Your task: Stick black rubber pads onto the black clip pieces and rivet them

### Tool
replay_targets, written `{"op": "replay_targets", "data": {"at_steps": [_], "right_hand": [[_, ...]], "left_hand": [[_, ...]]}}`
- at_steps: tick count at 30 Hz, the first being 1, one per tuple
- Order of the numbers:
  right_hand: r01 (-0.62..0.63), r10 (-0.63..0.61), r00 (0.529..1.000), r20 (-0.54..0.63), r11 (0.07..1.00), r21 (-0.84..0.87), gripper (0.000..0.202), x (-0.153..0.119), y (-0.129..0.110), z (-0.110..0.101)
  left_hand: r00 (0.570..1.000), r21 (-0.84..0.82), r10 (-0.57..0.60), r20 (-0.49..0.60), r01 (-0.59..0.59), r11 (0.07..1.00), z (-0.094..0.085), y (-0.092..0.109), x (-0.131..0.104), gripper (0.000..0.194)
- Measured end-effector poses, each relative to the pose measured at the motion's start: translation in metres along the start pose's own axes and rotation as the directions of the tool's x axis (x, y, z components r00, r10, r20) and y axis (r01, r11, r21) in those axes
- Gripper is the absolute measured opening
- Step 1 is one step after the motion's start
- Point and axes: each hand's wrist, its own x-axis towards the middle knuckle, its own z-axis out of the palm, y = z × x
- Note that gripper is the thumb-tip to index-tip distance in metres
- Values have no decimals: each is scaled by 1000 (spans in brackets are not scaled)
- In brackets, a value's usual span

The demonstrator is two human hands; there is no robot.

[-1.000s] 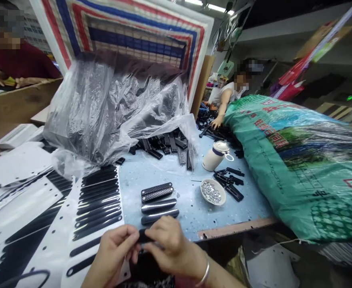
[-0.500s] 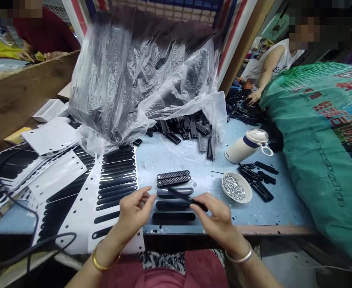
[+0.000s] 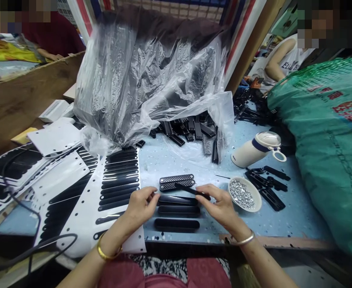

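A thin black tool [image 3: 190, 190] is pinched in my right hand [image 3: 220, 206], its tip over the lower edge of a patterned black piece [image 3: 177, 183]. My left hand [image 3: 141, 206] has its thumb and fingertips together at the left end of a smooth black strip [image 3: 177, 200]; whether it grips that strip or something small is hidden. Two more smooth black pieces, a middle one [image 3: 178, 210] and a front one [image 3: 176, 225], lie below in a column. To the right sits a white bowl [image 3: 258, 206] of small metal parts.
A white bottle [image 3: 250, 152] stands tilted behind the bowl, with black parts [image 3: 272, 198] beside it. Sheets of black strips [image 3: 120, 176] lie left. Clear plastic [image 3: 169, 80] hangs over black pieces at the back. A green sack [image 3: 322, 140] bulges at right; two people are beyond.
My left hand's fingertips have closed together near the strip's left end. The black tool has swung flatter, its tip now at the patterned piece. The whole view has shifted slightly.
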Motion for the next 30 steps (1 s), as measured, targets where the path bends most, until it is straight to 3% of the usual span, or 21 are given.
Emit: {"op": "replay_targets", "data": {"at_steps": [7,11,17,22,30], "right_hand": [[72,-73,997,-7,996,-61,7,21,19,7],[87,-81,993,83,994,-68,8,11,14,3],[140,-136,988,78,989,-55,10,14,8,7],[179,-174,979,106,983,-36,11,22,4,22],[189,-184,979,87,981,-42,12,24,9,27]], "left_hand": [[998,33,50,41,-52,998,6,-7,18,20],[998,8,39,41,-40,999,10,-9,17,21],[1000,-42,9,24,-8,999,10,-12,13,25],[998,-50,0,62,3,999,7,-8,14,17],[998,-56,-38,52,41,998,8,-4,13,14]]}}
